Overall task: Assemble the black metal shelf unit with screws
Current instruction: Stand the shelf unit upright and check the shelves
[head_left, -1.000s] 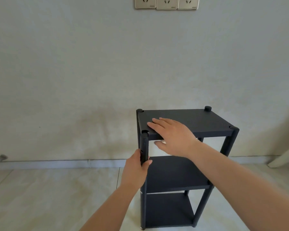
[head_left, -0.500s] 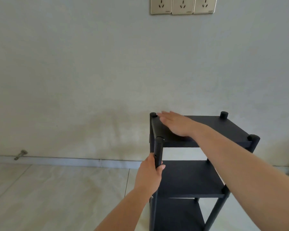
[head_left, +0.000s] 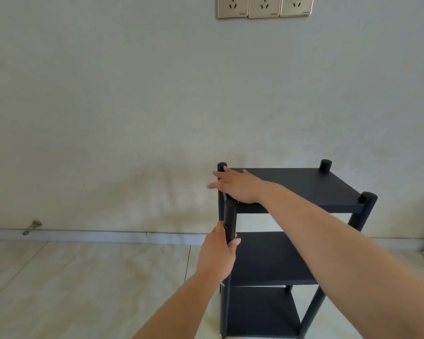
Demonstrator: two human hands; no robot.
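Upright on the floor against the wall: shelf, long axis vertical, directly ahead of both hands. Left hand wrapped round the near-left post, below the top board. Right hand flat, fingers straight, pressing the board's left end, above the left hand. Both touching; left nearer the post.

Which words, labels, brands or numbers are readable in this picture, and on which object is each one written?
No text can be read.
Wall sockets: a small mark at the lower right corner of each of the three plates, too small and blurred to read.
Black shelf unit: no label or number is visible on it.
Wall and floor: no writing is visible.
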